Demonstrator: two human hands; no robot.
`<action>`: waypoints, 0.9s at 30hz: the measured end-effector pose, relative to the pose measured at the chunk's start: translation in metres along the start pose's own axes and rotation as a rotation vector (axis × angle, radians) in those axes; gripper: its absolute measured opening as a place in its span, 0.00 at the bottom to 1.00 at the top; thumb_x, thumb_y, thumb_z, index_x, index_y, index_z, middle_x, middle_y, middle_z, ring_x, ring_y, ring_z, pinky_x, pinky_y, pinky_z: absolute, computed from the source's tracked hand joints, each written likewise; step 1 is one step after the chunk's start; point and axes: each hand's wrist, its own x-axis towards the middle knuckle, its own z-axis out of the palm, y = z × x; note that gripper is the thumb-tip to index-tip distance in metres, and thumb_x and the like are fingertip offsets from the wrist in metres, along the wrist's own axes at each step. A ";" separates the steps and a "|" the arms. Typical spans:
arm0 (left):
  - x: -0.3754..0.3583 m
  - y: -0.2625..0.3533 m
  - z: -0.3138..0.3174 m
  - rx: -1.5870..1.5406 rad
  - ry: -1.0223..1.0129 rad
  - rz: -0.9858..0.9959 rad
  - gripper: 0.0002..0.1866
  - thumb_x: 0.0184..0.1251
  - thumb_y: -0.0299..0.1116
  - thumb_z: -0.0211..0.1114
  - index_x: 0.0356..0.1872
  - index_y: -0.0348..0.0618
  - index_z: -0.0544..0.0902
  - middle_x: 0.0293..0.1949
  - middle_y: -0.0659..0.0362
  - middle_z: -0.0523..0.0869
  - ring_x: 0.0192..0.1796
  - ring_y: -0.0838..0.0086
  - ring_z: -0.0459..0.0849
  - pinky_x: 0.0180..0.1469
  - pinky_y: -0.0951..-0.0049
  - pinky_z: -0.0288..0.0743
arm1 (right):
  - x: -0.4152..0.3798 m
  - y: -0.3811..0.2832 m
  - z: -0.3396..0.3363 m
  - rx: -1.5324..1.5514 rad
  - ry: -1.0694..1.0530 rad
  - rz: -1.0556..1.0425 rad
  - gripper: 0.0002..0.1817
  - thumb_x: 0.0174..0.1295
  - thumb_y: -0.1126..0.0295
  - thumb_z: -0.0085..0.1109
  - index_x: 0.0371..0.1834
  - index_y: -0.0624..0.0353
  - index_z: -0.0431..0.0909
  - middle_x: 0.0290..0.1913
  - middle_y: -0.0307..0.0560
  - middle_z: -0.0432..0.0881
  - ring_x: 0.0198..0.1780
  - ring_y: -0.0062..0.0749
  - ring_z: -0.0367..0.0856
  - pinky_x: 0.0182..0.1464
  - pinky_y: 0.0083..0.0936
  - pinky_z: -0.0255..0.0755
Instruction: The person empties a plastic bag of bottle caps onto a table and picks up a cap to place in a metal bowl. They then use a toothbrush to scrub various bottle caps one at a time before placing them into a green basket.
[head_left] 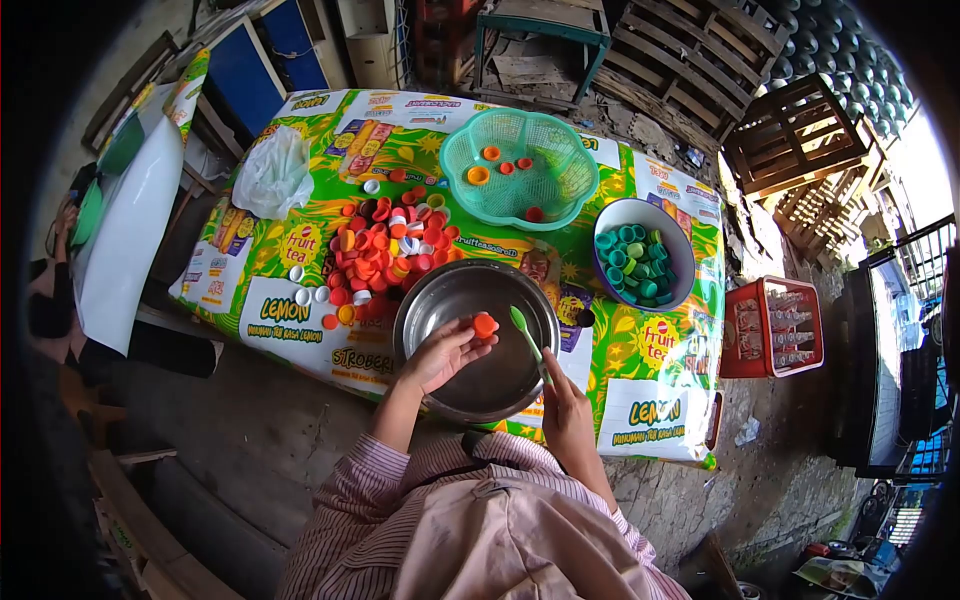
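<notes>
My left hand (447, 354) holds an orange-red bottle cap (485, 325) at its fingertips, over a steel bowl (420, 290). In my right hand (568, 420) is the handle of a light green brush-like tool (524, 328), its head over the bowl's right part. Behind the bowl and to its left spreads a pile of red, orange and white caps (385, 250). A green basket (465, 150) holds several orange and red caps. Teal and green caps (635, 262) fill part of a white-rimmed bowl (688, 275) at the right.
A patterned table cover (660, 345) lies under everything. A clear plastic bag (272, 175) rests at the left back. To the right stands a red crate (775, 327) of bottles on the ground. Wooden pallets (690, 60) are behind. Part of another person (75, 240) shows at far left.
</notes>
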 end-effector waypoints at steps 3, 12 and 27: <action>-0.004 -0.004 0.004 0.008 -0.003 0.047 0.15 0.68 0.29 0.48 0.55 0.40 0.69 0.51 0.54 0.76 0.51 0.69 0.77 0.56 0.71 0.71 | -0.001 -0.014 0.005 -0.124 -0.202 0.017 0.29 0.58 0.78 0.47 0.65 0.45 0.59 0.29 0.57 0.76 0.26 0.52 0.76 0.27 0.42 0.68; -0.013 -0.002 0.006 -0.037 0.003 0.067 0.13 0.69 0.35 0.50 0.49 0.40 0.72 0.47 0.56 0.78 0.46 0.75 0.78 0.51 0.73 0.73 | 0.000 -0.011 0.005 0.011 -0.117 -0.110 0.30 0.57 0.80 0.48 0.65 0.45 0.60 0.28 0.57 0.76 0.26 0.51 0.76 0.27 0.40 0.68; -0.009 -0.008 0.002 -0.078 0.008 0.060 0.11 0.68 0.35 0.52 0.48 0.43 0.72 0.41 0.61 0.79 0.42 0.79 0.78 0.47 0.75 0.73 | 0.002 0.000 0.015 -0.005 -0.088 -0.074 0.28 0.58 0.77 0.49 0.64 0.43 0.62 0.27 0.53 0.76 0.24 0.49 0.76 0.25 0.40 0.69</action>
